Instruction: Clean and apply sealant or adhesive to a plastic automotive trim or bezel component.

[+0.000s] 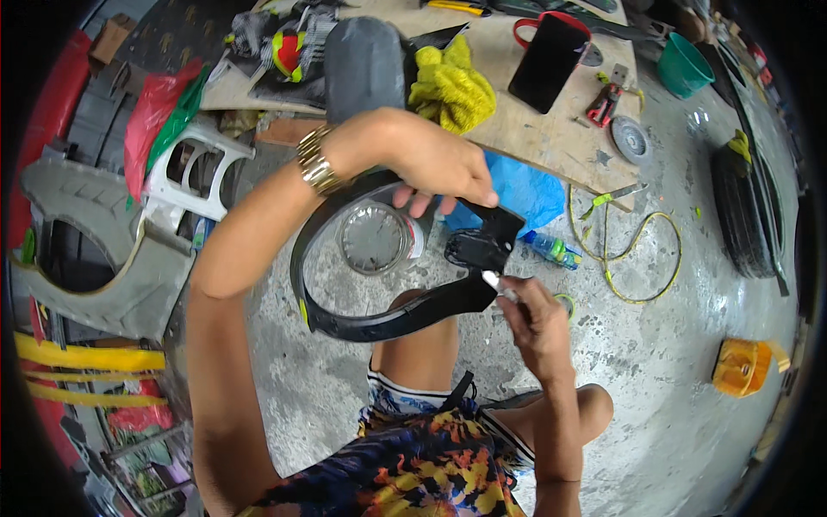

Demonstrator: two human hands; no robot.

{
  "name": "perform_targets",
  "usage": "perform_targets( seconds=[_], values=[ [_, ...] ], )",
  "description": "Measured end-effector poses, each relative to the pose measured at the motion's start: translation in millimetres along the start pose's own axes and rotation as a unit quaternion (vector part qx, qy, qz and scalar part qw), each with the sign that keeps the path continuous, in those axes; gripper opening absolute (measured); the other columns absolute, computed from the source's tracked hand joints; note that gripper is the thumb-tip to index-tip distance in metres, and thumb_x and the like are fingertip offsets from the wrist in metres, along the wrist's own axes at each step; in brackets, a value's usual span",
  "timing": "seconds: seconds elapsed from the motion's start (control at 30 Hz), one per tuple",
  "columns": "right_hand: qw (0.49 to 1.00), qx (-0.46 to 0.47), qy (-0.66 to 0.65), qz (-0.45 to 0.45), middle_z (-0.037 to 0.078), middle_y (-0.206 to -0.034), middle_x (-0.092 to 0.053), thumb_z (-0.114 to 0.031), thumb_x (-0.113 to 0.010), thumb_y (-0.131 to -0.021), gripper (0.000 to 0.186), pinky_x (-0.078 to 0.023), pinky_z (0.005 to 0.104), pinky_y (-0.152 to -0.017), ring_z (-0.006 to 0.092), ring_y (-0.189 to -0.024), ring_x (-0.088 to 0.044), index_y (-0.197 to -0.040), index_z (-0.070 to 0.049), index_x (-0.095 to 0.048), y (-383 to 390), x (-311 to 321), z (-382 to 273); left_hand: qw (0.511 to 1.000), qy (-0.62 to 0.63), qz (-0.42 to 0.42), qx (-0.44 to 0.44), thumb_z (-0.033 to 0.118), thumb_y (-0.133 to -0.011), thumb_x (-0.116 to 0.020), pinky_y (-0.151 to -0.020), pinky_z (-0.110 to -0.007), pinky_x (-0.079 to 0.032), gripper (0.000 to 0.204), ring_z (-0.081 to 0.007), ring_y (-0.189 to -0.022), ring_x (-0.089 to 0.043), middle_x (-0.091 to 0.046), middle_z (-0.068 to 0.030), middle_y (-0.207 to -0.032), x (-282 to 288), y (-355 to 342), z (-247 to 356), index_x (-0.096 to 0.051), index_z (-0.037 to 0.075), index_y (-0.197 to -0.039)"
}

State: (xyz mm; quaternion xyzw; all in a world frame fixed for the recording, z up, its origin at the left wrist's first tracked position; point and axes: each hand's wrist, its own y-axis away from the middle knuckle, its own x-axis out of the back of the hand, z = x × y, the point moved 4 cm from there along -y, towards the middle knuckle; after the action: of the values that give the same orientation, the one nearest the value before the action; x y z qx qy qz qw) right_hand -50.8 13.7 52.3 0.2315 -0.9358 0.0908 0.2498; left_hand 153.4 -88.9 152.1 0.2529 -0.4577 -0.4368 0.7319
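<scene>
A black, curved plastic part, almost a full loop with a flat bracket-like end, is held up in front of me above my knee. My left hand, with a gold watch at the wrist, grips its upper edge, fingers curled underneath. Close to the part's right end, my right hand pinches a small white-tipped thing. Its tip is at or very near the black plastic; whether it touches I cannot tell. Most of that small thing is hidden by my fingers. Through the loop, a round can shows on the floor.
A wooden table ahead carries a yellow cloth, a black phone, red-handled pliers and a grey disc. A blue bag, bottle and yellow cord lie beyond the part. Grey panels stand left.
</scene>
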Motion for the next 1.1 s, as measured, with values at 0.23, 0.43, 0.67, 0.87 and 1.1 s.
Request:
perform_targets(
  seconds=[0.23,0.43,0.67,0.87,1.1],
  values=[
    [0.999,-0.027,-0.005,-0.043,0.012,-0.101,-0.066,-0.009,-0.069,-0.085,0.031,-0.053,0.041,-0.064,0.0364,-0.08,-0.066,-0.114,-0.01,-0.056,23.0,-59.5,22.2,0.996,-0.03,-0.083,-0.002,0.053,-0.096,-0.046,-0.057,-0.031,-0.058,0.061,-0.0214,-0.078,-0.067,-0.062,-0.016,-0.113,-15.4,-12.6,0.9,-0.054,0.002,-0.129],
    [0.996,-0.084,-0.009,-0.038,0.012,-0.104,-0.066,0.0,-0.065,-0.082,0.034,-0.053,0.0418,-0.066,0.0328,-0.082,-0.069,-0.113,-0.009,-0.055,29.5,-64.2,41.0,0.974,0.187,0.099,-0.084,0.062,-0.095,-0.043,-0.071,-0.032,-0.059,0.075,-0.0237,-0.108,-0.062,-0.049,-0.0186,-0.139,-15.3,27.1,-30.0,-0.042,0.005,-0.144],
    [0.978,-0.137,-0.154,-0.001,0.016,-0.089,-0.068,0.0,-0.065,-0.084,0.029,-0.05,0.0341,-0.063,0.0267,-0.068,-0.065,-0.111,-0.005,-0.056,30.5,-80.5,52.5,0.686,0.535,0.4,-0.286,0.073,-0.088,-0.04,-0.09,-0.041,-0.051,0.096,-0.0307,-0.111,-0.06,-0.047,-0.0274,-0.136,-131.7,60.2,-72.6,-0.018,0.005,-0.152],
    [0.975,-0.099,-0.2,0.011,0.016,-0.082,-0.066,-0.001,-0.064,-0.086,0.027,-0.049,0.034,-0.062,0.0257,-0.063,-0.062,-0.111,-0.005,-0.055,35.5,-94.5,44.8,0.591,0.5,0.607,-0.181,0.027,-0.096,-0.06,-0.079,-0.03,-0.052,0.068,-0.0188,-0.093,-0.062,-0.059,-0.0156,-0.107,-200.2,34.6,-55.7,-0.022,0.0,-0.147],
    [0.986,-0.088,-0.086,-0.113,0.019,-0.084,-0.063,-0.009,-0.061,-0.084,0.046,-0.051,0.0452,-0.067,0.0406,-0.076,-0.064,-0.126,-0.005,-0.045,36.0,-56.6,-7.9,0.579,0.425,0.67,-0.186,0.013,-0.1,-0.049,-0.05,-0.021,-0.045,0.044,-0.0121,-0.065,-0.058,-0.06,-0.0128,-0.087,-167.1,56.7,-71.4,-0.038,-0.004,-0.139]
  ],
)
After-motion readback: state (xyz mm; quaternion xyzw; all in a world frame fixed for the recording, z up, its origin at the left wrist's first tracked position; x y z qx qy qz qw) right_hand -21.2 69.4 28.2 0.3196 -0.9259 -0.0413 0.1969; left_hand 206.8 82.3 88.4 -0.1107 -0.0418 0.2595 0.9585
